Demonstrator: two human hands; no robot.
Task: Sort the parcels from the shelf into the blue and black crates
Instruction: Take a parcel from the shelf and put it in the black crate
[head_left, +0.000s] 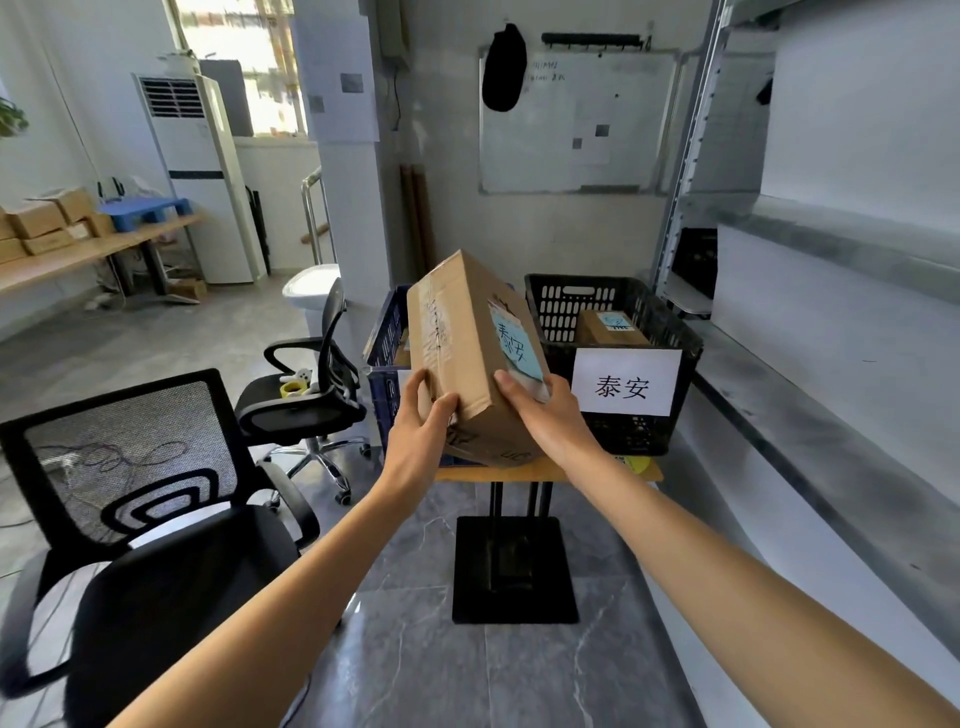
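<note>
A brown cardboard parcel sealed with clear tape is held tilted in the air in front of the two crates. The left hand grips its near left corner and the right hand grips its near right edge, beside a pale blue handwritten label. Behind it on the wooden surface stand a blue slotted plastic crate, mostly hidden, and a black slotted plastic crate with a white paper sign, holding a smaller cardboard parcel. A grey metal shelf runs along the right.

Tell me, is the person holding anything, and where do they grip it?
A tilted cardboard parcel, gripped at its near lower end: left hand on the taped face, right hand on the blue-labelled face.
</note>
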